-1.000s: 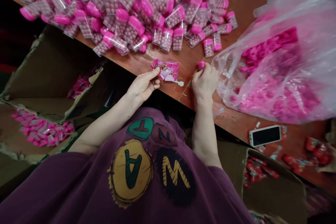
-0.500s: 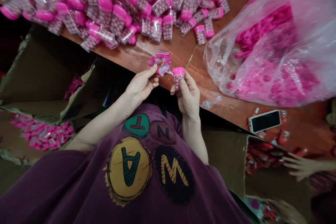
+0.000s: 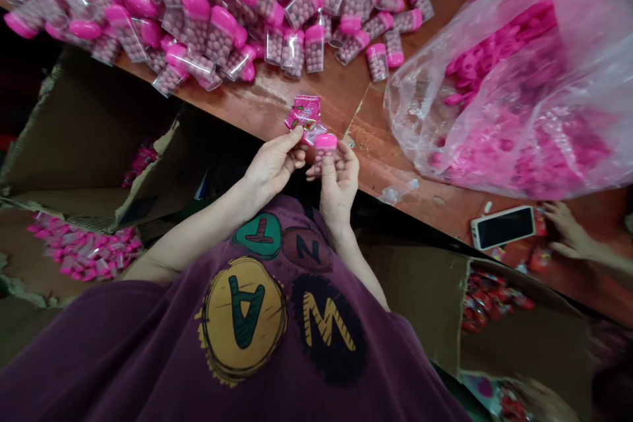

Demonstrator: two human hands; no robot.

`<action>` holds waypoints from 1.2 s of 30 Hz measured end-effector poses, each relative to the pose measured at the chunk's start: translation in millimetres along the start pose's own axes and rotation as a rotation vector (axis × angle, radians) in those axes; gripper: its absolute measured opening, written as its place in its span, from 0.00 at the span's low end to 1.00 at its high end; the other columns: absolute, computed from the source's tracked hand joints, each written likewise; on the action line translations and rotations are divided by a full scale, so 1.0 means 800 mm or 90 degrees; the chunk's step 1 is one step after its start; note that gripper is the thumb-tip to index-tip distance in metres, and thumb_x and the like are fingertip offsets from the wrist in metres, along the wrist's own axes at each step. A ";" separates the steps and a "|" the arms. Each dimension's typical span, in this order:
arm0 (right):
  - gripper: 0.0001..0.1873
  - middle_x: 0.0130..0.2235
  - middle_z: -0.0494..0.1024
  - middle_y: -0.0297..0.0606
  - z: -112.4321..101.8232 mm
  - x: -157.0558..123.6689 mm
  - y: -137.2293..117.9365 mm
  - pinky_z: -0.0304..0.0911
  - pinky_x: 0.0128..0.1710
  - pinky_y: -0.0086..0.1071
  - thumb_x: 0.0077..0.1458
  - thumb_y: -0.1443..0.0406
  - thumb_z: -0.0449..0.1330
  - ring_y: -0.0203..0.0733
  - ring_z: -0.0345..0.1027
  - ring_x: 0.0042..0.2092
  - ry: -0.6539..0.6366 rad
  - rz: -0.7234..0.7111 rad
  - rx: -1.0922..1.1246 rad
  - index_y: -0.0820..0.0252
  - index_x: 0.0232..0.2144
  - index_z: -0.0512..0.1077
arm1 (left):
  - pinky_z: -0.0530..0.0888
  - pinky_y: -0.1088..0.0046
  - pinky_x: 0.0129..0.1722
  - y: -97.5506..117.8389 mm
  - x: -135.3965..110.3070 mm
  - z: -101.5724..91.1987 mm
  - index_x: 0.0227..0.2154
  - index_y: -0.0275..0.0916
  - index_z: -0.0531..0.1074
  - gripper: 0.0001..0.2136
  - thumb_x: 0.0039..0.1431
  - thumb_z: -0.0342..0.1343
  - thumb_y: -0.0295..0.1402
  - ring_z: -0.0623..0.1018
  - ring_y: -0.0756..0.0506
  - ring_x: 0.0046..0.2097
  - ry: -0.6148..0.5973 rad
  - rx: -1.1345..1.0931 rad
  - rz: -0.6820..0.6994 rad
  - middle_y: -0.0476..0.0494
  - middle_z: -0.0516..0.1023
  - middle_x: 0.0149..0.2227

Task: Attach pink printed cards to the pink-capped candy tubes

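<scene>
Between thumb and fingers of my left hand (image 3: 279, 161) is a pink printed wrapper (image 3: 305, 112), its printed end standing up above the fingertips. My right hand (image 3: 340, 181) grips a small clear candy jar (image 3: 325, 150) with a pink cap, filled with pale pink balls. The jar is upright, its cap close beside the wrapper's lower edge; whether they touch I cannot tell. Both hands are above the table's near edge, in front of my body. Beyond them lies a large heap of similar jars (image 3: 217, 33).
A clear plastic bag (image 3: 415, 105) of pink parts lies on the table (image 3: 366, 125) at right, with a phone (image 3: 503, 227) below it. Another person's hand (image 3: 568, 231) is beside the phone. Cardboard boxes (image 3: 89, 125) stand below the table edge; pink pieces (image 3: 89, 250) lie at lower left.
My right hand has moved left with the jar, bringing it close to the wrapper in my left hand. The other person's hand has moved up onto the table by the phone.
</scene>
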State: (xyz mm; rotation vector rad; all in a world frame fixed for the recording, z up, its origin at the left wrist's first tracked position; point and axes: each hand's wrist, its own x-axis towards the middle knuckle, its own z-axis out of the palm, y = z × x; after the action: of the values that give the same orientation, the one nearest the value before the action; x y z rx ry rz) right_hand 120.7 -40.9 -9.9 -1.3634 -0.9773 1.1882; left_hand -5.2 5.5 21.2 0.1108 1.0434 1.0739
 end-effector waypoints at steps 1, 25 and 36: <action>0.28 0.47 0.78 0.38 0.001 0.000 0.000 0.78 0.35 0.37 0.66 0.44 0.62 0.37 0.76 0.35 0.003 0.001 0.000 0.45 0.61 0.64 | 0.67 0.79 0.25 -0.002 0.001 -0.001 0.28 0.35 0.75 0.14 0.65 0.70 0.37 0.72 0.56 0.25 -0.002 0.005 0.001 0.50 0.76 0.25; 0.30 0.35 0.77 0.30 0.003 0.000 0.007 0.61 0.20 0.29 0.63 0.42 0.65 0.32 0.65 0.24 -0.095 0.089 0.073 0.47 0.58 0.66 | 0.63 0.76 0.24 -0.005 -0.004 -0.004 0.21 0.36 0.73 0.22 0.58 0.74 0.45 0.70 0.55 0.22 -0.015 0.130 0.038 0.50 0.72 0.20; 0.26 0.47 0.83 0.38 -0.001 -0.002 0.000 0.78 0.51 0.45 0.66 0.45 0.63 0.43 0.79 0.43 -0.107 -0.055 -0.092 0.48 0.60 0.68 | 0.58 0.78 0.21 -0.001 -0.002 -0.008 0.21 0.37 0.71 0.26 0.54 0.75 0.52 0.65 0.57 0.21 -0.036 0.128 0.030 0.52 0.69 0.20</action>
State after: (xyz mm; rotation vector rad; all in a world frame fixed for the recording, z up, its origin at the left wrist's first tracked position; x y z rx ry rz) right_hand 121.4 -42.9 -9.7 -1.3348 -1.2498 1.1993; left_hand -9.8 1.4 18.5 0.3275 1.1009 1.0002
